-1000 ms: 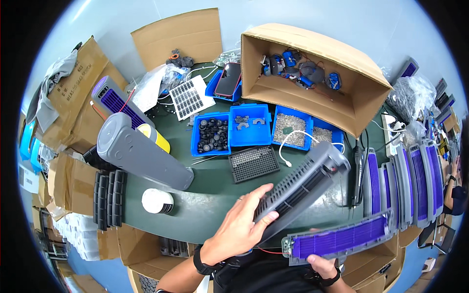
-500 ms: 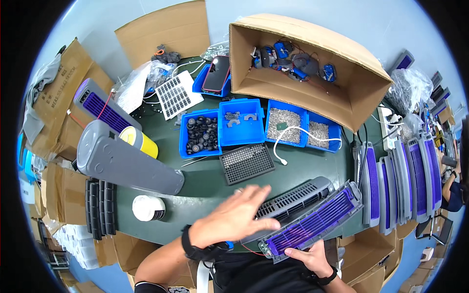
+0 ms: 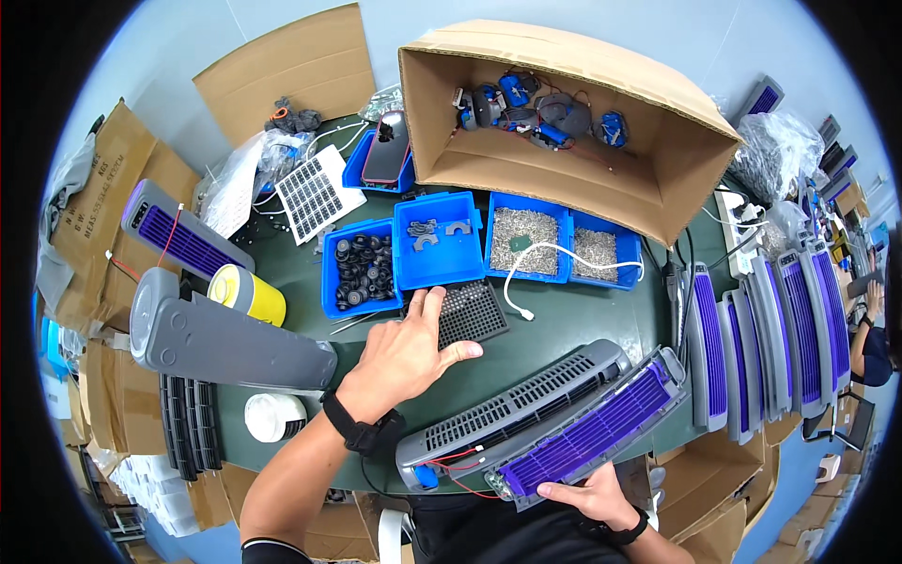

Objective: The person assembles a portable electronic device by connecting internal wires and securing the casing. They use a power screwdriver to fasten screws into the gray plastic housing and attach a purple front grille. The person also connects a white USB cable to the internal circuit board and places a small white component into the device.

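My left hand (image 3: 402,352) reaches over the table with thumb and fingers apart and nothing seen in it. Its fingertips lie at the near left corner of a black perforated tray (image 3: 477,313), just below the blue bins. A grey panel with a purple slatted grille (image 3: 592,418) is gripped at its lower edge by my right hand (image 3: 597,498); most of those fingers are hidden beneath it. The panel is tilted and overlaps a grey slotted fan housing (image 3: 526,395) on the table. Red wires (image 3: 460,462) run between housing and panel at their near ends.
Blue bins hold black round parts (image 3: 365,268), grey clips (image 3: 425,235) and small screws (image 3: 523,235). Behind them a cardboard box (image 3: 573,183) holds motors. A grey casing (image 3: 235,338) and a yellow tub (image 3: 249,294) stand left. Several purple-grilled units (image 3: 711,348) line the right.
My left hand has moved forward and left, from above the fan housing to the perforated tray. My right hand still holds the grille panel. The whole view has shifted slightly.
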Tool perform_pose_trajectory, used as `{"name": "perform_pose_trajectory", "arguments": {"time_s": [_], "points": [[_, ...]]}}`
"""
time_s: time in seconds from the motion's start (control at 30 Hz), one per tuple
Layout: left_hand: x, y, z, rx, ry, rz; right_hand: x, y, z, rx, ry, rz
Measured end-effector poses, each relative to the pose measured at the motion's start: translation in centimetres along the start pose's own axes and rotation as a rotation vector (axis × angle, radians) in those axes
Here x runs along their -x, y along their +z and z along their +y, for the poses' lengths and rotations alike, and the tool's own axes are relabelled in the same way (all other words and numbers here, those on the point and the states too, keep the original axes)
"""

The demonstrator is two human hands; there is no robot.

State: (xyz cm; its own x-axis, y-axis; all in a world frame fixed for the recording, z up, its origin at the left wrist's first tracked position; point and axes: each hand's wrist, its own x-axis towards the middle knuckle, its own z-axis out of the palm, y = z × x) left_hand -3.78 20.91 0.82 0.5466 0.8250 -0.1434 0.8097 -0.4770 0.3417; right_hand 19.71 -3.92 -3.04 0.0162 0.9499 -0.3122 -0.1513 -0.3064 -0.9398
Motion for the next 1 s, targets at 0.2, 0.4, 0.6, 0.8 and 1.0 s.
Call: {"name": "perform_pose_trajectory", "arguments": {"time_s": [0.2,0.4,0.6,0.8,1.0], "points": [[1.4,0.4,0.9,0.002,-0.02,-0.058,-0.1,-0.6,0.5,0.042,-0.01,-0.067],[0.4,0.1,0.7,0.022,-0.003,0.029,-0.2,-0.5,0.3,0.04,-0.005,-0.059],[-0.7,0.9,-1.0,-0.035,-0.032,-0.016,-0.2,-0.3,0.2,-0.002,-0.025,-0.03],[-0.3,1.7,-1.8,-0.239,0.067,0.083,-0.2,-0.1,0.3,-0.021,-0.027,-0.018],[1.8,0.7,-2.0,-0.363,0.115,0.07,-0.1,-0.8,0.7,0.056,-0.04,-0.07]]}}
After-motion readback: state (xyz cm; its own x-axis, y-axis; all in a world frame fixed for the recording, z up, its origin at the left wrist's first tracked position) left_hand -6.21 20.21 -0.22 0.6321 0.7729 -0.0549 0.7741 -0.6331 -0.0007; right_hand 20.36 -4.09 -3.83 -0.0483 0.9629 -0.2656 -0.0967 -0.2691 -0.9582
